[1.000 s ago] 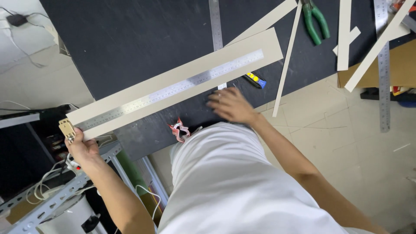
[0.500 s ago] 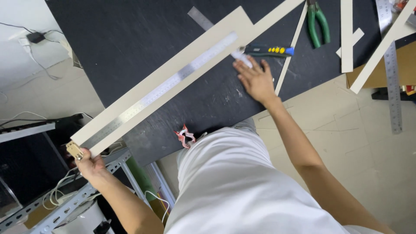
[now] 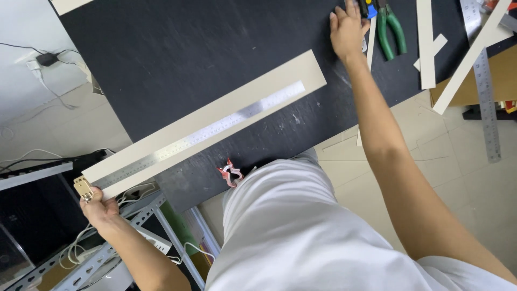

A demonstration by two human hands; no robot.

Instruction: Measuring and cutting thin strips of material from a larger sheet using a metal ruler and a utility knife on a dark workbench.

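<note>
Pinching board (image 3: 215, 116) end at 8 o'clock with left hand (image 3: 99, 207); right hand (image 3: 349, 29), spread flat, now off ruler (image 3: 204, 133), up at 1 o'clock beside knife (image 3: 368, 8).

No packages, labels, signs or screens visible.

Two steel rulers (image 3: 204, 132) (image 3: 483, 91), one green pliers (image 3: 389, 27).
</note>
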